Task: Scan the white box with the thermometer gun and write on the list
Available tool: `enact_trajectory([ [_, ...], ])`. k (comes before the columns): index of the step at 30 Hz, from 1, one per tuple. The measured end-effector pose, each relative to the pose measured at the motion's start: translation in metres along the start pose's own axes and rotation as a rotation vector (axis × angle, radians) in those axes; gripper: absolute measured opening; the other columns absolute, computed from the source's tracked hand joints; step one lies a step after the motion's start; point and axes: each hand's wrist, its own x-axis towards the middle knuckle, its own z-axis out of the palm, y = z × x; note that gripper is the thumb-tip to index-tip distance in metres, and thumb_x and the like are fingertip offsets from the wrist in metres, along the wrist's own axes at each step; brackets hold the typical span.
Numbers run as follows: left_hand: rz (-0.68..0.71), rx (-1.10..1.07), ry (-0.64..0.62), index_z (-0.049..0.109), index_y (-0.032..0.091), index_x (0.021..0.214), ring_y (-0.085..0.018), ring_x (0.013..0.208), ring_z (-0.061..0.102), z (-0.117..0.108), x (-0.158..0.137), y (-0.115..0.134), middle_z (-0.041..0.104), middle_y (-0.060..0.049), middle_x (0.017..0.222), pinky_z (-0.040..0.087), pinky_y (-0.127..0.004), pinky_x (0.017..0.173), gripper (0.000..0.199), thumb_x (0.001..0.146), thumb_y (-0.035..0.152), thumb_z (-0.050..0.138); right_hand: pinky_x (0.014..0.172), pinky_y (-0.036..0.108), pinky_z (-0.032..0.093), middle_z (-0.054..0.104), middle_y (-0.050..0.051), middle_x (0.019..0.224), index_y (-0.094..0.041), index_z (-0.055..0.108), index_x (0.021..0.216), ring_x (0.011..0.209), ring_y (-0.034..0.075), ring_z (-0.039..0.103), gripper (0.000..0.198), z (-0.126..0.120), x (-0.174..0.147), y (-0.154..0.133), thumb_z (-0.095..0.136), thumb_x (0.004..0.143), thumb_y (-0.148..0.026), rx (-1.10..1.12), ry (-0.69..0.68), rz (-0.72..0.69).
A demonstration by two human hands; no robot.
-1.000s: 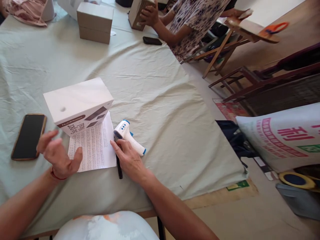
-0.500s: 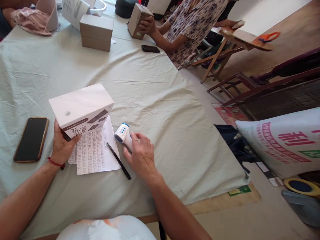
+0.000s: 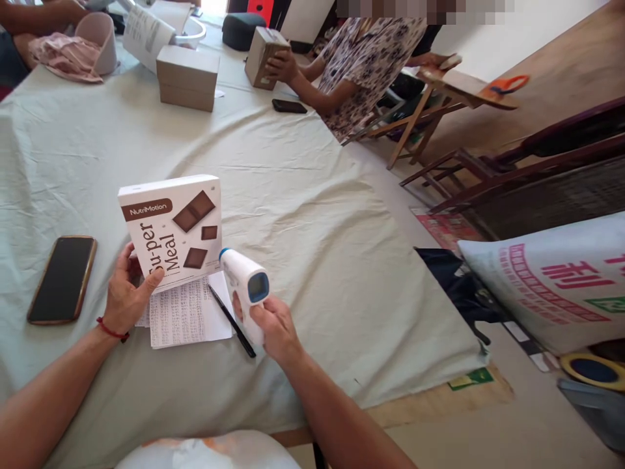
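Observation:
My left hand [image 3: 129,290] grips the lower left corner of a white and brown NutriMotion box [image 3: 170,231], its printed front turned toward me. In my right hand [image 3: 276,326] is a white infrared thermometer [image 3: 244,277], fingers wrapped round its handle. The blue-rimmed screen faces me and its front end points at the box's lower right edge. Below the box lie sheets of printed paper [image 3: 178,319], partly hidden by it. A black pen [image 3: 232,319] rests across the sheets' right edge, beside the thermometer.
A smartphone [image 3: 62,280] lies left of my left hand. Across the cloth-covered table [image 3: 317,215] stand a brown cardboard box [image 3: 188,81] and a pink cloth [image 3: 68,55]. At the far side another person holds a second carton [image 3: 263,58], near a dark phone [image 3: 290,106].
My right hand has picked up the thermometer from the table and turned it so its screen faces me. My left hand has tilted the box so its printed front shows.

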Motion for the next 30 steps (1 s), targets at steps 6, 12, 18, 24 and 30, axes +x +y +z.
enact_trajectory([
  [6,0.009,0.063,-0.046,0.052,0.019,0.133,-0.032,0.111,0.063,-0.002,0.0,0.002,0.065,-0.013,0.123,0.052,-0.052,0.097,0.068,0.077,0.05,0.074,0.052,0.026,0.028,0.039,-0.002,0.063,-0.02,0.051,0.074,0.057,0.012,0.033,0.043,0.022,0.0,-0.001,0.061,0.077,-0.061,0.185,-0.184,0.131],
  [12,0.036,0.135,-0.022,0.056,0.018,0.129,-0.032,0.11,0.062,-0.002,-0.001,0.004,0.065,-0.013,0.121,0.049,-0.053,0.1,0.066,0.076,0.054,0.073,0.052,0.024,0.028,0.04,-0.003,0.066,-0.02,0.055,0.086,0.057,0.01,0.031,0.045,0.032,0.01,-0.003,0.061,0.077,-0.063,0.178,-0.219,0.1],
  [18,0.051,0.166,-0.023,0.058,0.019,0.127,-0.033,0.11,0.062,-0.002,-0.001,0.002,0.066,-0.012,0.118,0.05,-0.053,0.099,0.065,0.077,0.057,0.072,0.054,0.025,0.029,0.041,-0.003,0.068,-0.02,0.053,0.087,0.058,0.01,0.033,0.047,0.033,0.01,-0.002,0.059,0.079,-0.065,0.175,-0.254,0.098],
  [24,0.066,0.163,-0.046,0.057,0.02,0.128,-0.032,0.11,0.062,-0.003,-0.001,0.004,0.065,-0.012,0.118,0.05,-0.053,0.099,0.063,0.078,0.055,0.071,0.053,0.024,0.031,0.042,-0.003,0.068,-0.02,0.053,0.086,0.059,0.01,0.034,0.047,0.032,0.009,-0.002,0.056,0.081,-0.066,0.144,-0.263,0.074],
  [30,0.059,0.167,-0.029,0.057,0.02,0.127,-0.033,0.113,0.06,-0.004,-0.002,0.0,0.065,-0.012,0.118,0.047,-0.054,0.102,0.062,0.077,0.055,0.072,0.052,0.024,0.029,0.04,-0.004,0.067,-0.02,0.051,0.085,0.057,0.01,0.032,0.047,0.034,0.009,-0.002,0.059,0.079,-0.066,0.174,-0.262,0.099],
])
